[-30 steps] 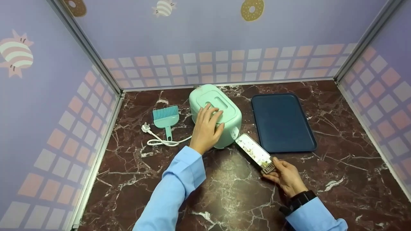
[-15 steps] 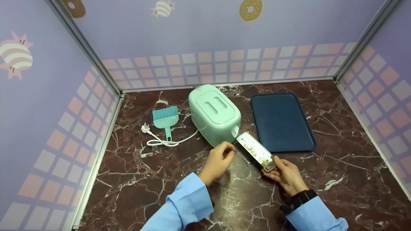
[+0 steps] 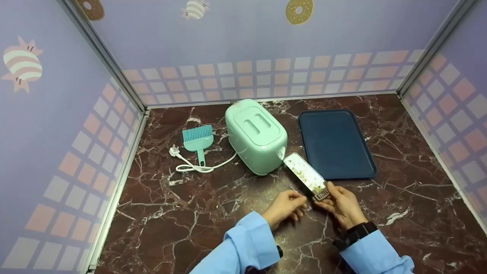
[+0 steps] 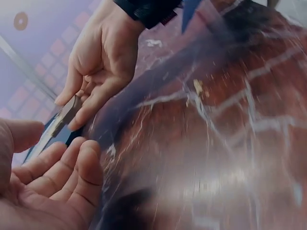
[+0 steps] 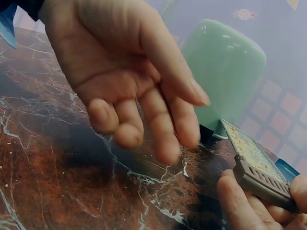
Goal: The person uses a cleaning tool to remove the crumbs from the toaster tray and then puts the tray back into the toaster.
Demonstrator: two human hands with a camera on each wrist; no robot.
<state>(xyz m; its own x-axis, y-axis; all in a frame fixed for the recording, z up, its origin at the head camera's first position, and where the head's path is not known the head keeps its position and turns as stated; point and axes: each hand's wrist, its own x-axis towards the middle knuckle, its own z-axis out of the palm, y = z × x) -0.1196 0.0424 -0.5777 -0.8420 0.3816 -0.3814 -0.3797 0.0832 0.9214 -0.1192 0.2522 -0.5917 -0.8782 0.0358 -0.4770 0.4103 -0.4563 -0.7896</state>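
My right hand (image 3: 342,207) pinches the slatted brown end of a toaster crumb tray (image 3: 304,173). The tray's bright metal surface is strewn with crumbs, which show yellowish in the right wrist view on the same crumb tray (image 5: 254,148). Its far end points at the lower corner of a mint-green toaster (image 3: 257,137). Just left of the slatted end hovers my left hand (image 3: 285,207), holding nothing. In the right wrist view the fingers of that left hand (image 5: 120,72) are loosely bent, palm showing.
A dark blue serving tray (image 3: 336,144) lies right of the toaster. To the toaster's left are a small turquoise brush (image 3: 198,142) and a white power cord (image 3: 190,167) with a plug. Crumbs (image 4: 198,87) dot the marbled tabletop. Patterned walls enclose the back and sides.
My left hand has left the top of the toaster and come down and right, beside the right hand. The crumb tray, still in my right hand, has shifted slightly.
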